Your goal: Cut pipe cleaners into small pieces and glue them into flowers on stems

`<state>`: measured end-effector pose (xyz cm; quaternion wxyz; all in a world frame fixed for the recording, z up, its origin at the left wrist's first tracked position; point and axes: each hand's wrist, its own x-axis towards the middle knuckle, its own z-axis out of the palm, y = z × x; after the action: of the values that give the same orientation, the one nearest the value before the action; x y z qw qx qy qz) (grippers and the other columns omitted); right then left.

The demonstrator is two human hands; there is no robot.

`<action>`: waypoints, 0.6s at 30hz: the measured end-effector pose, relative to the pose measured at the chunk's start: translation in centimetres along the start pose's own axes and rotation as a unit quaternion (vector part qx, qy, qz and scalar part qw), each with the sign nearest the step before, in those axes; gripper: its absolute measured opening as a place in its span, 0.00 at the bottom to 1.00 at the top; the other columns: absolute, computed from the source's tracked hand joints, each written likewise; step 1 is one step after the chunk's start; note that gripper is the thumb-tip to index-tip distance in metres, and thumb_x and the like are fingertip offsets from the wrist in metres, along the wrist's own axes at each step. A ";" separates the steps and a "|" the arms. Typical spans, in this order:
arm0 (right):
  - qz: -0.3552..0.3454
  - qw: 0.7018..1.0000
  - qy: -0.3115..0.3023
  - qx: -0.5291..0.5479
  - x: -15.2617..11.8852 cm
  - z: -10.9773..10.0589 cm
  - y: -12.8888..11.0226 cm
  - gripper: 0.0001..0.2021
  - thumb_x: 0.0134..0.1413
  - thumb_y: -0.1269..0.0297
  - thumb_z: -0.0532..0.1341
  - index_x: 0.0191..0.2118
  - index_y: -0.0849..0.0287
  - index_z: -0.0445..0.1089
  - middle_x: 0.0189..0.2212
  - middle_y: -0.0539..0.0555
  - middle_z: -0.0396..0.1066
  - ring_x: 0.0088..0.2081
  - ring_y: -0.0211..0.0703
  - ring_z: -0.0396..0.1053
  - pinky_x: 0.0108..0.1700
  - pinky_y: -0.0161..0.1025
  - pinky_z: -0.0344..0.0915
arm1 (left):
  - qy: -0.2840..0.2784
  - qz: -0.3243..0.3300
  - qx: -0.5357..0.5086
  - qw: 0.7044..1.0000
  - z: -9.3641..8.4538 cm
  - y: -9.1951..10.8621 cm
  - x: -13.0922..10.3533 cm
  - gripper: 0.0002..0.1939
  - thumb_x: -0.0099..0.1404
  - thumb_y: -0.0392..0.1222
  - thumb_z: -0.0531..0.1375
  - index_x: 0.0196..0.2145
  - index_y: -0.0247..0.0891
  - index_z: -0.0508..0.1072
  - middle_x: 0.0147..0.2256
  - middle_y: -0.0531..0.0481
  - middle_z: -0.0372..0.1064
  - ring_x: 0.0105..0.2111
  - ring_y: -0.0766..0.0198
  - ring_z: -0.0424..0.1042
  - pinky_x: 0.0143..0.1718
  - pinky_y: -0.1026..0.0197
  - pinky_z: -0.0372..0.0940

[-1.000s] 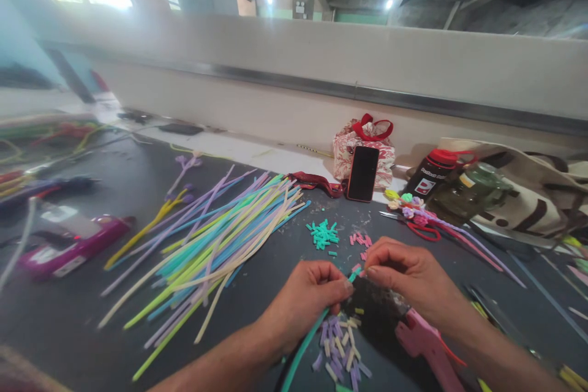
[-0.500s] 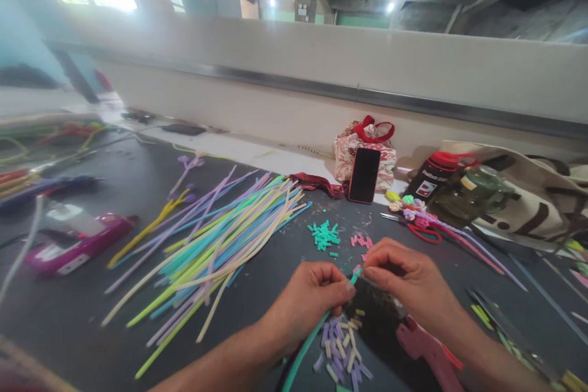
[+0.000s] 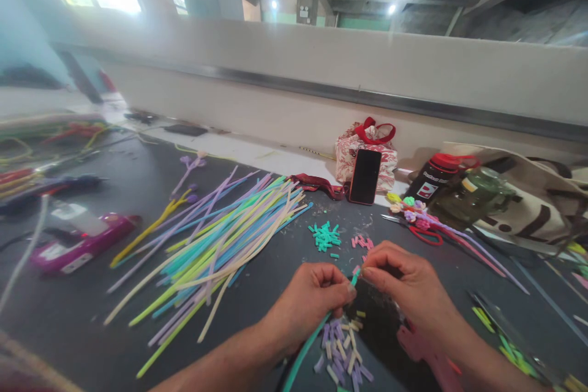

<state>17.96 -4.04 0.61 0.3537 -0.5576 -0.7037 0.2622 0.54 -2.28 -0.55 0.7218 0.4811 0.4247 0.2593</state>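
Teal stem [image 3: 305, 352] pinched in left hand [image 3: 316, 289]; right hand [image 3: 395, 271] fingertips closed beside tip.

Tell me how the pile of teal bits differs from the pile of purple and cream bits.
The teal pile is all one colour, while the purple and cream pile is mixed. The teal pile lies farther from the person; the purple and cream pile lies nearer. Both are loose heaps of small, short pieces on the dark tabletop.
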 end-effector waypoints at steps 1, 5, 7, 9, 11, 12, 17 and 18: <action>0.001 1.000 0.002 -0.002 0.0 0.0 -0.1 0.06 0.49 0.67 0.58 0.24 0.58 0.69 0.24 0.49 0.67 0.29 0.39 0.64 0.31 0.34 0.59 | 0.000 0.000 0.001 1.000 0.0 0.0 0.0 0.07 0.48 0.40 0.60 0.20 0.34 0.67 0.13 0.59 0.58 0.15 0.75 0.54 0.19 0.69 0.46; -0.002 1.000 0.011 -0.017 -0.1 0.0 -0.5 0.06 0.49 0.68 0.59 0.24 0.57 0.69 0.24 0.48 0.67 0.29 0.38 0.65 0.31 0.34 0.59 | 0.001 0.000 0.004 1.000 0.0 0.0 0.1 0.07 0.48 0.40 0.60 0.20 0.34 0.67 0.13 0.59 0.58 0.15 0.75 0.54 0.19 0.69 0.47; -0.017 0.999 0.014 -0.029 -0.2 -0.1 -0.7 0.05 0.49 0.68 0.59 0.25 0.57 0.70 0.25 0.49 0.68 0.29 0.39 0.66 0.32 0.34 0.59 | -0.001 0.003 0.007 1.000 0.0 0.0 0.1 0.07 0.49 0.40 0.60 0.20 0.34 0.67 0.13 0.59 0.58 0.15 0.75 0.54 0.20 0.69 0.47; -0.033 0.999 0.018 -0.039 -0.4 -0.2 -0.9 0.06 0.51 0.67 0.59 0.26 0.56 0.71 0.26 0.49 0.69 0.30 0.39 0.66 0.32 0.34 0.60 | 0.002 0.009 0.005 1.000 -0.1 0.0 0.1 0.07 0.49 0.40 0.60 0.20 0.34 0.67 0.13 0.59 0.58 0.15 0.75 0.54 0.20 0.69 0.47; -0.044 0.998 0.025 -0.037 -0.5 -0.4 -1.1 0.07 0.53 0.66 0.57 0.28 0.55 0.72 0.27 0.50 0.69 0.31 0.39 0.66 0.33 0.34 0.60 | 0.004 0.008 -0.003 1.000 -0.2 0.0 0.1 0.08 0.49 0.40 0.60 0.19 0.34 0.66 0.13 0.59 0.58 0.15 0.76 0.53 0.19 0.69 0.46; -0.046 0.998 0.034 -0.031 -0.5 -0.6 -1.2 0.08 0.54 0.66 0.56 0.29 0.55 0.72 0.29 0.50 0.69 0.32 0.39 0.66 0.34 0.34 0.60 | 0.005 0.004 -0.011 1.000 -0.3 0.0 0.1 0.08 0.49 0.41 0.61 0.19 0.34 0.66 0.13 0.59 0.58 0.15 0.76 0.52 0.19 0.69 0.45; -0.015 0.996 0.088 -0.004 -0.7 -1.7 -1.4 0.09 0.55 0.63 0.55 0.28 0.55 0.71 0.31 0.49 0.68 0.33 0.39 0.65 0.34 0.33 0.60 | -0.030 -0.024 -0.073 0.997 -0.6 -0.2 0.2 0.09 0.49 0.44 0.61 0.22 0.34 0.68 0.14 0.58 0.59 0.13 0.77 0.48 0.16 0.68 0.40; 0.002 0.996 0.090 0.006 -0.7 -1.8 -1.5 0.10 0.55 0.61 0.55 0.28 0.55 0.71 0.30 0.49 0.68 0.32 0.39 0.65 0.33 0.33 0.60 | -0.044 -0.025 -0.087 0.995 -0.6 -0.3 0.3 0.09 0.50 0.44 0.60 0.23 0.33 0.69 0.14 0.58 0.59 0.13 0.77 0.48 0.16 0.68 0.39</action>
<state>18.60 -5.14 2.72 0.4185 -0.5780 -0.6665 0.2157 0.11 -1.88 -1.02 0.7851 0.4167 0.3802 0.2559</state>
